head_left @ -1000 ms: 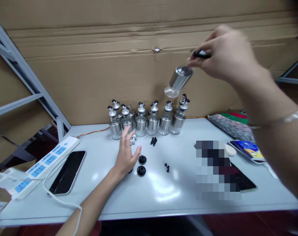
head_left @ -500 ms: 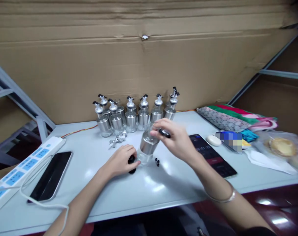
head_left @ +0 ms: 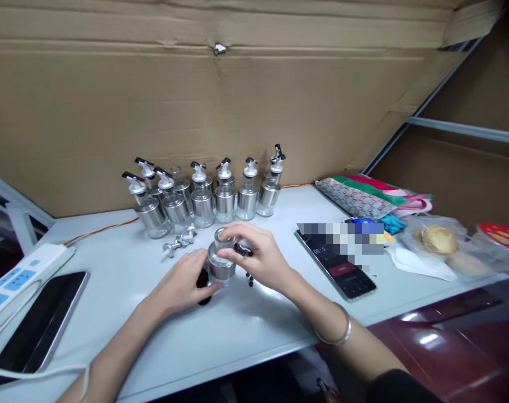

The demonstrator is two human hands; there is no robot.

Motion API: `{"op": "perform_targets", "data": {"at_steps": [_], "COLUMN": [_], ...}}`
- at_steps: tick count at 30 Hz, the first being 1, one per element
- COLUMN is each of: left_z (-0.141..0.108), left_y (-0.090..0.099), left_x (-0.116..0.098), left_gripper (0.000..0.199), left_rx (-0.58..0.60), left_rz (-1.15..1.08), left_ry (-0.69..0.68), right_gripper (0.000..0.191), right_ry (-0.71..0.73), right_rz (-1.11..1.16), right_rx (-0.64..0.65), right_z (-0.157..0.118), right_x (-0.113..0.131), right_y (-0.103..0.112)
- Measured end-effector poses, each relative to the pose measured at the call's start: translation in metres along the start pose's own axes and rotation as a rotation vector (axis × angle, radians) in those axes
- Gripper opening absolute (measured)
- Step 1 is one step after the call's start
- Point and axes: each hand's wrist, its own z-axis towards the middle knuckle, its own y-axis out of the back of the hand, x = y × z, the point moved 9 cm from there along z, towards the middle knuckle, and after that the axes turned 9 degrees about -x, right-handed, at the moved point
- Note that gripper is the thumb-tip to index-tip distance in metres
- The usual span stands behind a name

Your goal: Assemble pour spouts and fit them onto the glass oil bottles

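A glass bottle with a metal sleeve [head_left: 221, 263] stands upright on the table between my hands, its mouth uncapped. My right hand [head_left: 254, 252] has thumb and fingers around the bottle's neck, and a small black part [head_left: 243, 250] is tucked in the same hand. Against the bottle's lower left side rests my left hand [head_left: 187, 282], its fingers curved over black pieces [head_left: 203, 285] that are partly hidden. Tiny black parts [head_left: 250, 279] lie just right of the bottle. Several silver spout pieces [head_left: 179, 242] lie behind my left hand.
Several sleeved bottles [head_left: 203, 206], most with pourer tops, stand along the cardboard wall [head_left: 154, 112]. A dark phone [head_left: 40, 319] and power strip [head_left: 11, 285] are at left. To the right are a lit phone [head_left: 342, 268], a patterned pouch [head_left: 359, 198] and wrapped food [head_left: 439, 240].
The bottle has gone from tilted to upright, with my right hand lowered along with it. The whole view has shifted to the right. My left hand stays beside the bottle.
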Motion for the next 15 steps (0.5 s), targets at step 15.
{"op": "perform_targets", "data": {"at_steps": [15], "left_z": [0.000], "left_y": [0.000], "left_x": [-0.007], "left_gripper": [0.024], "left_rx": [0.035], "left_rz": [0.016], "left_ry": [-0.034], "right_gripper": [0.032], "right_ry": [-0.211], "right_rz": [0.254], "right_rx": [-0.273], "right_z": [-0.014], "right_x": [-0.028], "right_y": [0.013]}}
